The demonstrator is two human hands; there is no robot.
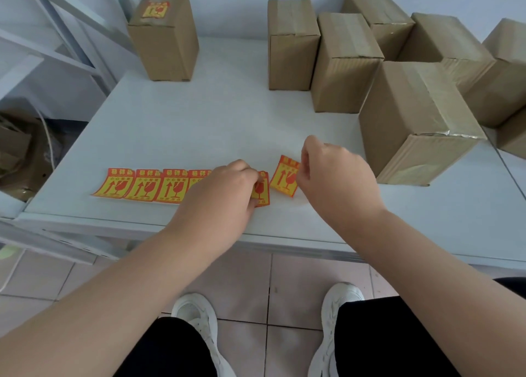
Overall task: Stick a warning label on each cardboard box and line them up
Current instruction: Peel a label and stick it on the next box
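Note:
A strip of orange-and-yellow warning labels (148, 187) lies along the near part of the white table (216, 126). My left hand (225, 190) rests on the strip's right end, fingers curled and pinching it. My right hand (333, 171) pinches a single label (284, 177) that is separate from the strip and lifted at one edge. One upright cardboard box (163, 35) at the back left carries a label on its top. Several unlabelled boxes stand at the back right, the nearest one (412, 120) just beyond my right hand.
A white metal shelf frame (57, 35) stands to the left of the table. Brown paper and a cable lie on the floor at the left (20, 149). Tiled floor and my white shoes (199, 319) show below the table's front edge.

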